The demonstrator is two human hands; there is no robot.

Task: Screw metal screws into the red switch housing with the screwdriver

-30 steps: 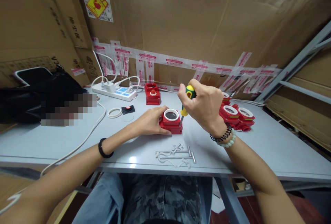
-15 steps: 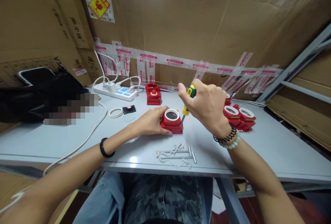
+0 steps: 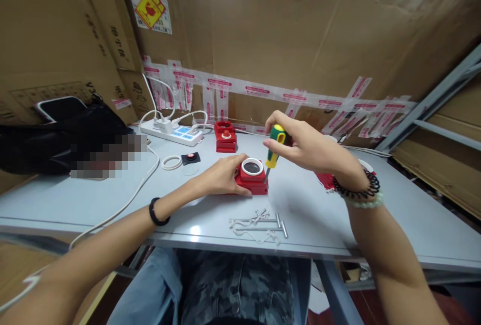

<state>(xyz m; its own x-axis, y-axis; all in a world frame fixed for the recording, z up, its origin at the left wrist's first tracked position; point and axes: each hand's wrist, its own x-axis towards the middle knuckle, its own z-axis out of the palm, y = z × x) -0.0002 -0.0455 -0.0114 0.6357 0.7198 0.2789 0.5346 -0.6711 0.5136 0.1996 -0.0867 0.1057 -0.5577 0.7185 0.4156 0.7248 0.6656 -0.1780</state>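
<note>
- The red housing [image 3: 255,188] sits on the table [image 3: 323,225] at the centre of the frame, a white ring [image 3: 252,175] around the dark disc on its top.
- The left hand [image 3: 225,177] clasps the housing's left side, thumb at the front and fingers behind.
- The right hand [image 3: 300,142], right of centre, pinches the green-and-yellow screwdriver [image 3: 271,160] between thumb and forefinger; the other fingers are mostly hidden.
- The slightly tilted blade meets the housing's right corner, so the step in hand is probably turning a corner screw; tightening or loosening, I cannot tell.
- The next turn calls for the tip seated, the shaft in line with the screw and the left hand bracing against twist.
- Screws [image 3: 260,214] and T-handled metal rods [image 3: 259,229] lie lower centre, near the housing and apart from both hands.
</note>
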